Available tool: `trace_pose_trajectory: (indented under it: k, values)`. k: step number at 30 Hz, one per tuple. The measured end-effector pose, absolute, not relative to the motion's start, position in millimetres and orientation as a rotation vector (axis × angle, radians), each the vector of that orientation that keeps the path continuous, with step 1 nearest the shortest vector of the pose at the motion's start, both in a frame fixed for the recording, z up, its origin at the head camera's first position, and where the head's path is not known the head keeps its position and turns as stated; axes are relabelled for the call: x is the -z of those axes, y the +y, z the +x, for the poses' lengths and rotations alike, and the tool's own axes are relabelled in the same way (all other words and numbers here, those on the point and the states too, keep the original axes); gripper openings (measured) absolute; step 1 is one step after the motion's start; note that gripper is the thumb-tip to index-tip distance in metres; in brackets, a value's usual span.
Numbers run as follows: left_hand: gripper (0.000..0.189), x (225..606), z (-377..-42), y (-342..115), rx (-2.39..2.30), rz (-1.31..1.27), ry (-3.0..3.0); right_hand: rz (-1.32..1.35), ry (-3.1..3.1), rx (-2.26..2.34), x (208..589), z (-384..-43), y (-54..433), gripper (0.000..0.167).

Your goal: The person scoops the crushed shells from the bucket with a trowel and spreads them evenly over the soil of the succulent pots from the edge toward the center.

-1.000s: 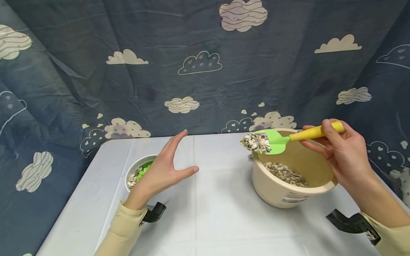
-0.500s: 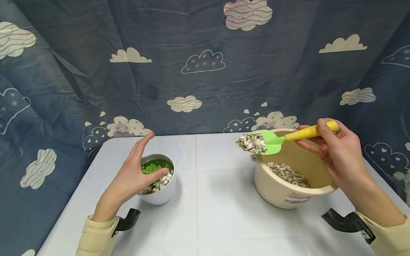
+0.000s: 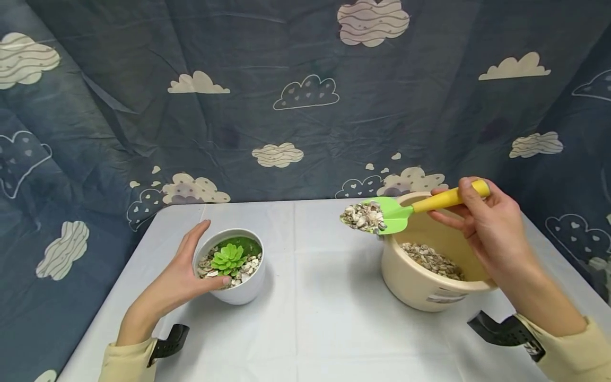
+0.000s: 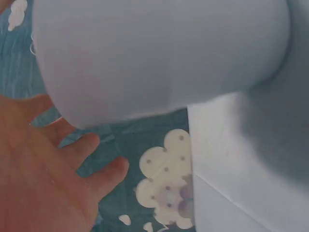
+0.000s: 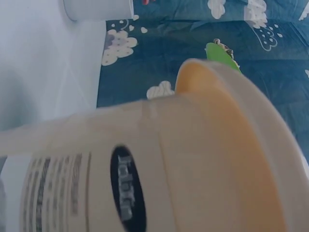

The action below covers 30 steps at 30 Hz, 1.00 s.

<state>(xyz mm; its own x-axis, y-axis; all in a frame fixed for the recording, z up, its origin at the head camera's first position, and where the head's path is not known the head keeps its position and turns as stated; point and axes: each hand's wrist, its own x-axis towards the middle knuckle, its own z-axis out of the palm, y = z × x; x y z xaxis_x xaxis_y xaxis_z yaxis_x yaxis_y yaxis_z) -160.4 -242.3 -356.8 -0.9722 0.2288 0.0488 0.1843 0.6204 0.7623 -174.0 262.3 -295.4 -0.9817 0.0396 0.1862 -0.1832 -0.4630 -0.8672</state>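
In the head view my right hand (image 3: 501, 233) holds a small garden trowel (image 3: 444, 200) by its yellow handle. Its green blade, heaped with shell-like gravel (image 3: 364, 216), is level beside the left rim of a cream bucket (image 3: 415, 289). On the left stands a white plant pot (image 3: 250, 289) with a green succulent (image 3: 228, 259) and pale gravel inside. My left hand (image 3: 172, 284) is spread at the pot's left side, the thumb overlapping the front rim. The left wrist view shows its straight fingers (image 4: 108, 176) beside the white pot wall.
More gravel (image 3: 431, 260) lies in the bottom of the bucket. Both containers stand on a white-covered table (image 3: 324, 318), with bare cloth between them. Behind it hangs a dark blue curtain (image 3: 229, 127) with a cloud print. The right wrist view is mostly filled by the bucket's wall (image 5: 193, 145).
My left hand has moved left and down, from in front of the pot to its left side, uncovering the succulent. The right hand and loaded trowel have shifted slightly left.
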Motion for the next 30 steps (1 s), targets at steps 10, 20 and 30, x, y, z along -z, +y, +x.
trace_pose_trajectory:
  k: [10,20,30]
  values:
    - [0.123,374.7,-163.4,-250.6,-1.418,0.374,2.619,0.242,-1.531,-2.581,295.8,-174.0,242.4,0.028]
    - [0.12,383.6,-165.9,-259.4,-1.57,0.37,2.469,0.203,-1.61,-2.543,291.3,-174.5,220.6,0.046]
    - [0.117,388.4,-166.0,-262.0,-1.588,0.37,2.456,0.304,-1.618,-2.553,292.4,-173.1,199.6,0.035]
